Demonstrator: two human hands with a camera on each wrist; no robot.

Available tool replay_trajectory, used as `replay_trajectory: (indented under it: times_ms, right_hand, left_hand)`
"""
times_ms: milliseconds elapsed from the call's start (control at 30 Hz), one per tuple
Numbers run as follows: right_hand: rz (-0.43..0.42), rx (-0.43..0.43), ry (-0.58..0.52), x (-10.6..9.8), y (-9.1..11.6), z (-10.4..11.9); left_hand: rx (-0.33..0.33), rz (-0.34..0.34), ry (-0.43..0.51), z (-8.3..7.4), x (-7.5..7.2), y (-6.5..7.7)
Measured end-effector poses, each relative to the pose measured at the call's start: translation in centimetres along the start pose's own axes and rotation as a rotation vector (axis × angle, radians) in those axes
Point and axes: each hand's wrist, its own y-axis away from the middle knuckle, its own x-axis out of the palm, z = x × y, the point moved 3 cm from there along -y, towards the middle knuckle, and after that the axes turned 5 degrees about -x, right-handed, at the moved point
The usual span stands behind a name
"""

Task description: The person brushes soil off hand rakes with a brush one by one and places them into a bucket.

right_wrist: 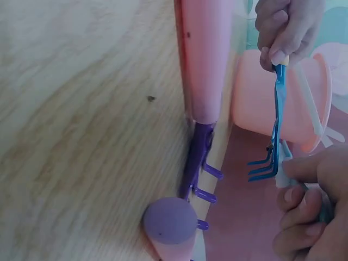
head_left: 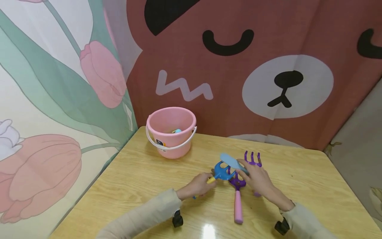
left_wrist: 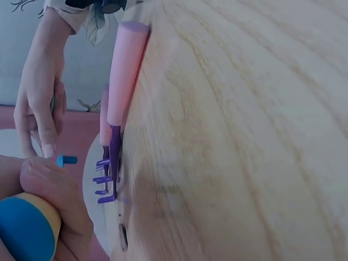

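In the head view my left hand grips the yellow handle of a small blue toy rake, tines pointing right. My right hand pinches a light blue tool with a flat, rounded end, held right at the rake head. The right wrist view shows the blue tines beside this pale end, while my fingers hide much of the tool. Below the hands lies a purple toy rake with a pink handle. A second purple rake lies beyond it, partly covered by my right hand.
A pink bucket with a white handle stands at the back left of the wooden table, with small items inside. Behind the table hangs a brown bear-print cloth. A dark speck lies on the wood.
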Motion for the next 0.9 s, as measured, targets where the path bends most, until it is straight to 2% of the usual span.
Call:
replay_trajectory:
  times_ms: [300, 467, 567, 700, 767, 900]
  right_hand:
    - [-0.009, 0.071, 0.072, -0.3, 0.0, -1.1]
    - [-0.070, 0.122, 0.078, -1.0, 0.6, -2.0]
    - [-0.098, 0.050, 0.008, -1.2, 0.4, -1.2]
    - [-0.069, -0.070, -0.063, -0.8, 0.0, 0.3]
    - [-0.065, -0.070, -0.057, -0.7, 0.0, 0.5]
    - [-0.073, -0.014, 0.002, -0.6, 0.2, 0.1]
  left_hand:
    - [-0.006, 0.016, -0.022, 0.2, 0.3, -0.1]
    - [0.004, 0.000, -0.004, 0.1, 0.1, 0.1]
    - [0.001, -0.009, 0.001, 0.3, -0.1, 0.3]
    - [0.001, 0.001, 0.002, 0.4, -0.1, 0.2]
    - [-0.002, 0.009, -0.005, 0.4, 0.0, 0.1]
    - [-0.001, 0.014, -0.030, 0.3, 0.2, -0.1]
